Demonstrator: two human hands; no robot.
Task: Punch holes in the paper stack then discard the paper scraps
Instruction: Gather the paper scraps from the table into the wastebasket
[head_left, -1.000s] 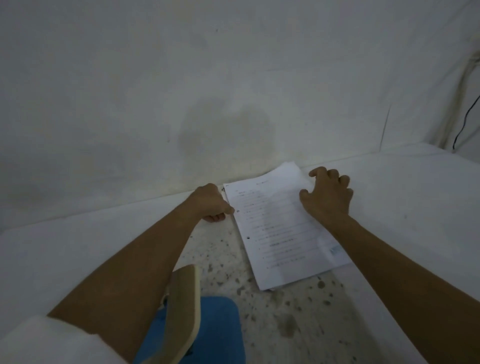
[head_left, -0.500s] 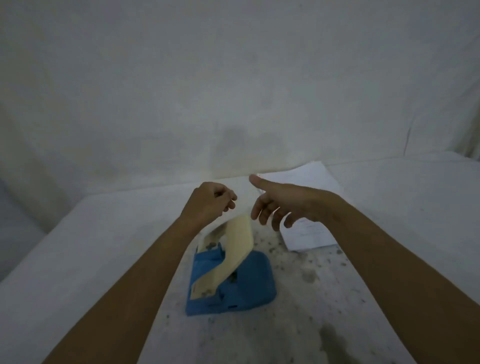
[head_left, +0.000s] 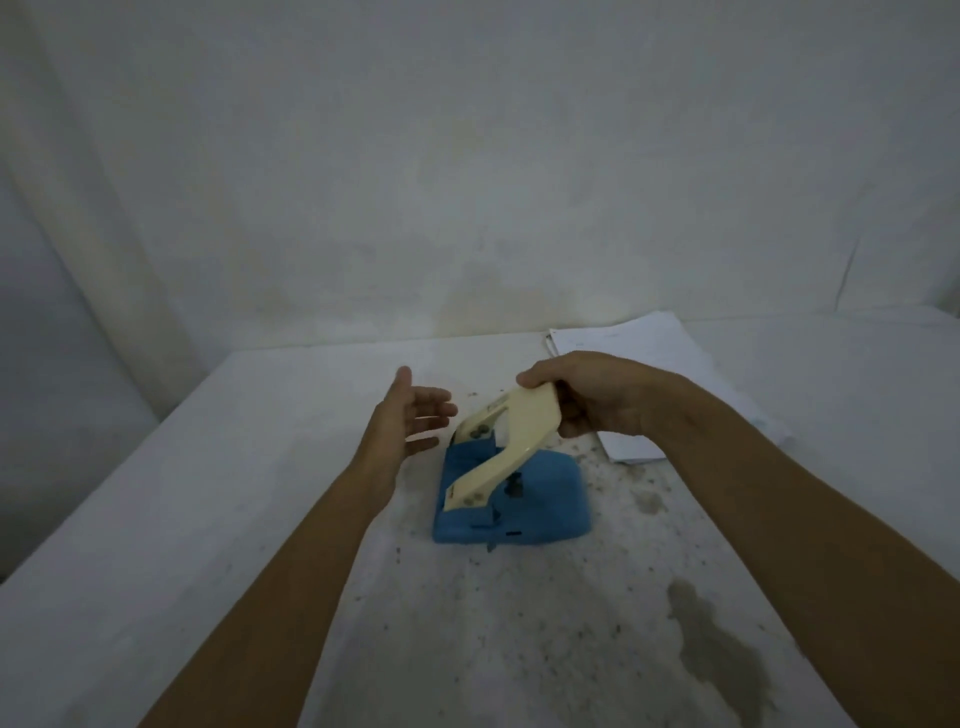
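A hole punch (head_left: 511, 493) with a blue base and a cream lever sits mid-table. My right hand (head_left: 592, 397) grips the raised end of the cream lever. My left hand (head_left: 410, 415) hovers just left of the punch, fingers spread, palm facing it, holding nothing. The white printed paper stack (head_left: 639, 348) lies behind and right of the punch, partly hidden by my right hand and forearm. Small dark scraps (head_left: 618, 470) speckle the cloth around the punch.
The table is covered with a white cloth (head_left: 208, 519), stained dark at the lower right (head_left: 722, 654). A white sheet backdrop (head_left: 467, 156) hangs close behind. The table's left edge drops off near the far left.
Both hands left the paper stack and came to the punch. My right hand took hold of the cream lever; my left hand uncurled from a loose fist into a spread palm.
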